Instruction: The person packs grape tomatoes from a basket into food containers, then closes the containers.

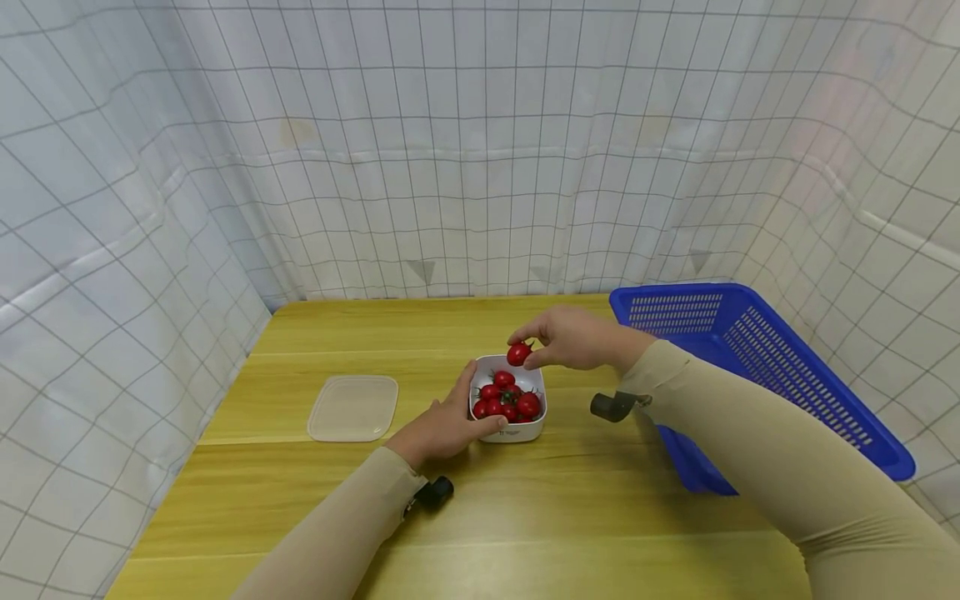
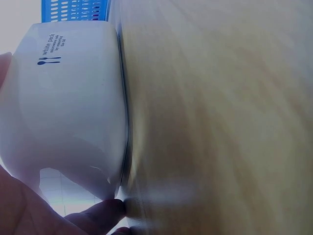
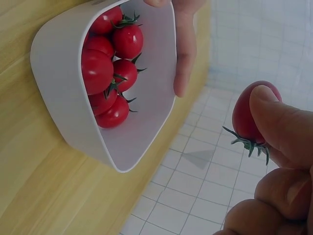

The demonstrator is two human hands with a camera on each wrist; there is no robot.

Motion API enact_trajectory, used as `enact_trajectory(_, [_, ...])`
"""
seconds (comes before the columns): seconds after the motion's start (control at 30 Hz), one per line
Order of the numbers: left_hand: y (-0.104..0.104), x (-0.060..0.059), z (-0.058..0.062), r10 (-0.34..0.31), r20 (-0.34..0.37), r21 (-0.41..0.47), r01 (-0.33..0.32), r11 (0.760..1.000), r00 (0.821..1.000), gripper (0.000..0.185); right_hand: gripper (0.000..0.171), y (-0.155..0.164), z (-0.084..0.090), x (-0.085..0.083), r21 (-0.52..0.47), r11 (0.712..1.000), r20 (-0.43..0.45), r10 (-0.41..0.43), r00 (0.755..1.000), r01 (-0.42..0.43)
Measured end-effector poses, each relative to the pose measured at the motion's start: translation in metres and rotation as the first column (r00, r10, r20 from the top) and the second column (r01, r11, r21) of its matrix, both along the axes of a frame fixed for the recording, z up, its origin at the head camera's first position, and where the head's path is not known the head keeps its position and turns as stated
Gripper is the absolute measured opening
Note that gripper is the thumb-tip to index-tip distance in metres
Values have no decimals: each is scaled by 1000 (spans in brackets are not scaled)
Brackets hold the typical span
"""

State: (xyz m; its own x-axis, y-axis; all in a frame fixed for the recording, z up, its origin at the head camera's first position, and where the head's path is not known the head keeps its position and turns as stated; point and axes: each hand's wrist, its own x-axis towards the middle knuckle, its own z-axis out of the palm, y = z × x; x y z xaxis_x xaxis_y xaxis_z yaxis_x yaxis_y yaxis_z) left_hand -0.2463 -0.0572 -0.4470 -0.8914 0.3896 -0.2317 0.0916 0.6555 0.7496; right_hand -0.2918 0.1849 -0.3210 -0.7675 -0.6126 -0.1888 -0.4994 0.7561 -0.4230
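A white plastic container (image 1: 525, 432) stands mid-table with several red cherry tomatoes (image 1: 504, 402) inside. My left hand (image 1: 457, 417) grips its left side, thumb along the near rim. Just above the container's far edge, my right hand (image 1: 536, 346) pinches one cherry tomato (image 1: 517, 355) between thumb and fingers. The right wrist view shows that held tomato (image 3: 252, 115) with its green stem, apart from the container (image 3: 54, 78) and the tomatoes (image 3: 105, 73) in it. The left wrist view is filled by the container's wall (image 2: 68, 107), with my left hand (image 2: 29, 215) at its base.
A translucent lid (image 1: 352, 408) lies flat on the wooden table (image 1: 525, 517), left of the container. A blue slotted basket (image 1: 750, 350) sits at the table's right edge under my right forearm. White gridded cloth walls close in the back and both sides.
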Motion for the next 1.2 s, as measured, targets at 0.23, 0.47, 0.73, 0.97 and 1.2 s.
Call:
enact_trajectory(0.23, [0, 0, -1, -3, -1, -1, 3, 1000, 1000, 113, 41, -1, -1, 0, 0, 1000, -7, 9, 1000, -9])
enact_trajectory(0.47, [0, 0, -1, -3, -7, 0, 3, 1000, 1000, 112, 41, -2, -2, 1, -14, 1000, 12, 9, 1000, -9])
enact_trajectory(0.73, [0, 0, -2, 2, -2, -6, -2, 1000, 1000, 113, 43, -2, -4, 1, -19, 1000, 15, 12, 1000, -11])
enact_trajectory(0.97, [-1, 0, -2, -10, -15, -1, 10, 1000, 1000, 113, 48, 5, -1, 1, -77, 997, 54, -7, 999, 12])
enact_trajectory(1.2, [0, 0, -2, 0, -19, 5, 0, 1000, 1000, 113, 48, 46, 2, -1, -122, 980, -1, -161, 987, 159])
